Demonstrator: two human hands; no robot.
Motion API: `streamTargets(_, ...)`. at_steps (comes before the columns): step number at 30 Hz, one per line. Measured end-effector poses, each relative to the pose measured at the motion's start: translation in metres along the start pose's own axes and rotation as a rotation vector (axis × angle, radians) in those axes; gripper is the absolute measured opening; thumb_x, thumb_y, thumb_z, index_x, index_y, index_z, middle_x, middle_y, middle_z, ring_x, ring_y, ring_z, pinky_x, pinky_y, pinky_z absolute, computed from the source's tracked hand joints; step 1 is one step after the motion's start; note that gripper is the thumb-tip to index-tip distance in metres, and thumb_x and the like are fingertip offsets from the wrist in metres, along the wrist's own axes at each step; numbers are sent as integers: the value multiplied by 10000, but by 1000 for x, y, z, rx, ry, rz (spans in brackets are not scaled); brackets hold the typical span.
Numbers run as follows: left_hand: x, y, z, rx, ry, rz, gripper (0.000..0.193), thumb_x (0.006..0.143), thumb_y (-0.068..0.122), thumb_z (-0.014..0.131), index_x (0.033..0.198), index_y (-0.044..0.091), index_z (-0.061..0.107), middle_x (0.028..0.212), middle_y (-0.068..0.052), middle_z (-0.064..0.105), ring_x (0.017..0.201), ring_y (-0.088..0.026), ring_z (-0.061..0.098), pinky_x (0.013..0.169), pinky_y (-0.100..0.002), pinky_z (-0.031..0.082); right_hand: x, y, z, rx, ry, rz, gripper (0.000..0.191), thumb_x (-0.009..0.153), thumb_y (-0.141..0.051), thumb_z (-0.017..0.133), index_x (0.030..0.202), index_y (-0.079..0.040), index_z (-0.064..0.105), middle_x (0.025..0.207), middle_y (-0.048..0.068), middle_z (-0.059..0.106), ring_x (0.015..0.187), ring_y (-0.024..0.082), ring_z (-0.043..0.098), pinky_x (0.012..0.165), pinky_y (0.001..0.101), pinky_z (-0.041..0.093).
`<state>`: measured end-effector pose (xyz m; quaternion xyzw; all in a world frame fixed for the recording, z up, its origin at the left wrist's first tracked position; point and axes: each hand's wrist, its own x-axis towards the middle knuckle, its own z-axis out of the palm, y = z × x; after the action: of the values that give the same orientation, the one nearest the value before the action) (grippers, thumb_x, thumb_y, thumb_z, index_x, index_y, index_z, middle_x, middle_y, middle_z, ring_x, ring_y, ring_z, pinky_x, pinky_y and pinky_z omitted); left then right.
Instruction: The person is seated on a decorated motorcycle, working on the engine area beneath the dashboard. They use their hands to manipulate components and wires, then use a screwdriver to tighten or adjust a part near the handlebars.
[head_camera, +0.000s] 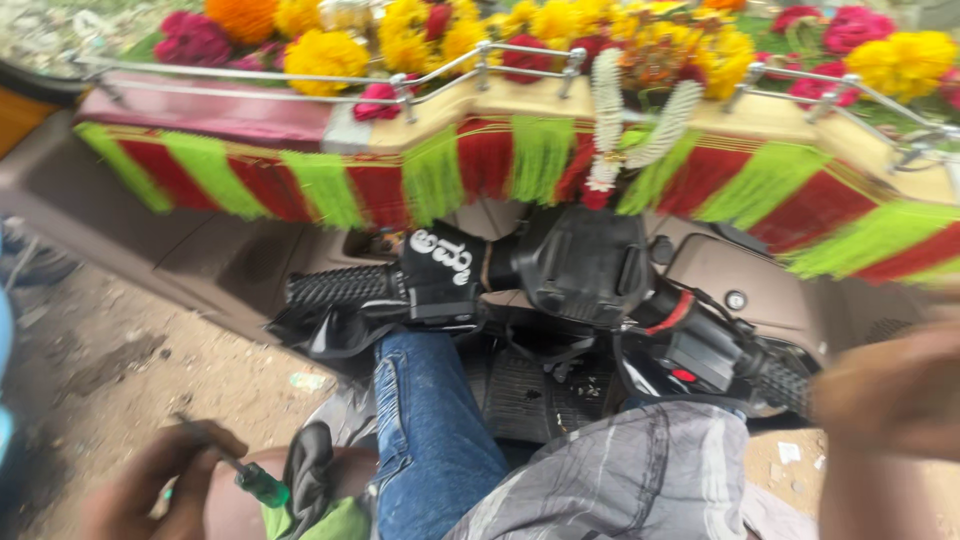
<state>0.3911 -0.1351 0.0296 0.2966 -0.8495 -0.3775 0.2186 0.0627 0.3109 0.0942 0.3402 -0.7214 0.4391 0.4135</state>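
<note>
Vehicle front: one brown dashboard panel, spanning the whole view, largest thing there.
Fringe: one long cloth band hung along the panel's upper edge, in red and green tassel sections; about seven green sections counted, the rest blurred.
Flowers: many yellow, orange and red-pink blooms heaped on the top ledge, too many and too blurred to count.
Rail: one thin metal rail before the flowers, holding them in on the ledge.
Garland: one white bead-like garland hung down in the middle, over the fringe.
Handlebar: one black handlebar housing in the centre, with two ribbed grips; left grip clearly seen, right grip partly hidden behind the right hand.
Legs: one blue denim knee and one grey patterned cloth, just below the handlebar.
Ground: bare dirt at the left, with small scraps.
Right hand: one, large and blurred at the right edge, near the right grip; fingers cannot be told.
Left hand: one, low at the left, fingers closed around a tool.
Screwdriver: one, green handle pointing right beside a black rag, thin shaft rising left out of the fist.
</note>
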Motion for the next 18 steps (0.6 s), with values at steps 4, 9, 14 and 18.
streamTargets(4,19,98,19,-512,-62,182,137,1007,49,576,1099,-34,633,964,-170,773,936,-276,808,842,-409,636,-34,-79,32,309,-584,95,342,970,-269,667,1247,-70,646,1256,91,693,1202,262,664,1065,410,516)
streamTargets(9,23,195,174,-1169,-297,99,135,1031,41,570,1106,-50,635,1030,-199,731,983,-319,776,900,-451,670,-74,-76,35,555,-788,676,560,964,-345,717,1378,12,594,1190,205,640,1080,282,591,911,401,500)
streamTargets(14,28,249,259,-1219,-669,-59,124,1009,60,583,1062,-17,666,1074,-144,763,951,-188,760,846,-339,624,-93,-12,-19,191,-532,751,428,878,-305,731,1195,-18,731,1055,82,767,882,181,692,791,287,543)
streamTargets(18,33,260,268,-556,-488,213,117,957,105,650,1010,44,735,908,-80,816,739,-142,761,637,-286,564,-89,34,-72,-270,-413,569,312,863,-213,745,1150,-94,773,1065,62,741,949,197,655,800,323,524)
